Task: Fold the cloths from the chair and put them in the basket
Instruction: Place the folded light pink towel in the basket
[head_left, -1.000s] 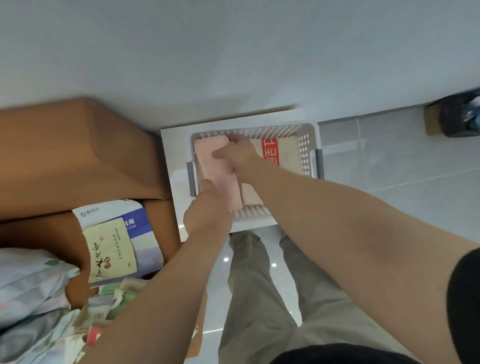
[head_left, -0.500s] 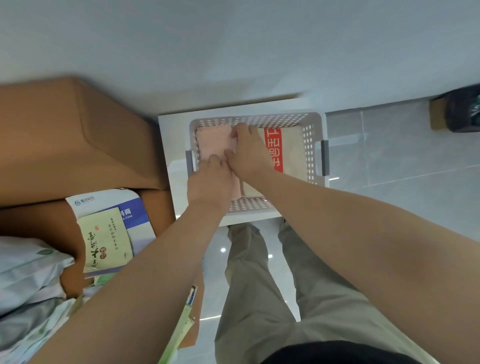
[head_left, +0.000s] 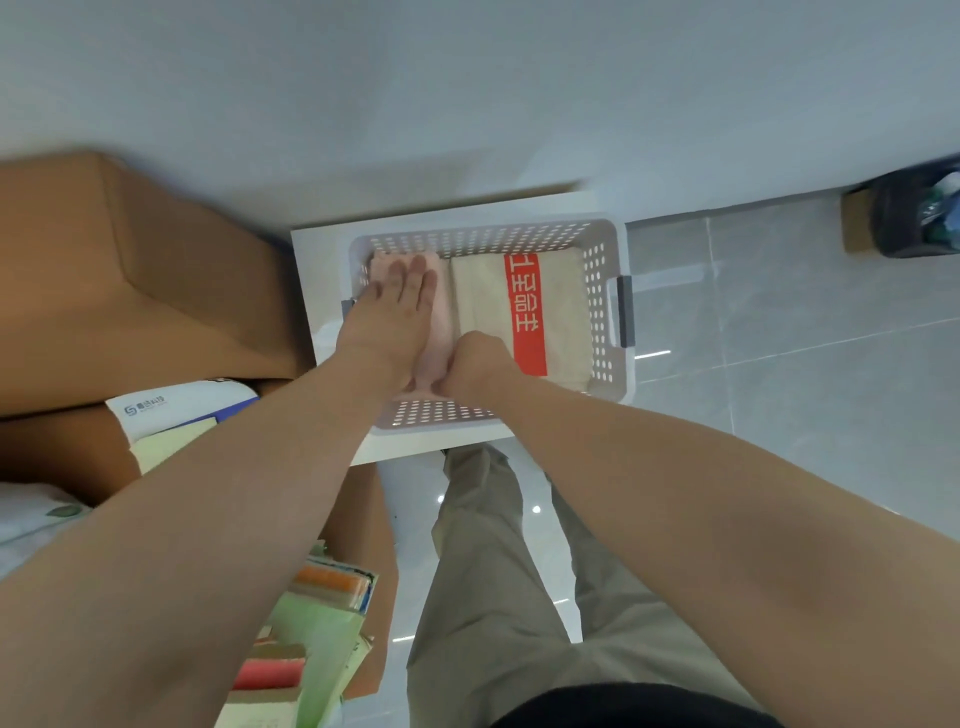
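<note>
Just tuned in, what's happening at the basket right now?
A person is settling a folded pink cloth into the white basket. The left hand lies flat on it; the right hand is at its near end, grip hidden. A folded beige cloth with a red band lies beside it.

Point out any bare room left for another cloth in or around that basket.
The basket floor is crowded: pink cloth under the left hand and right hand, beige cloth beside it. Bare: the white shelf strip between basket and cardboard box.
</note>
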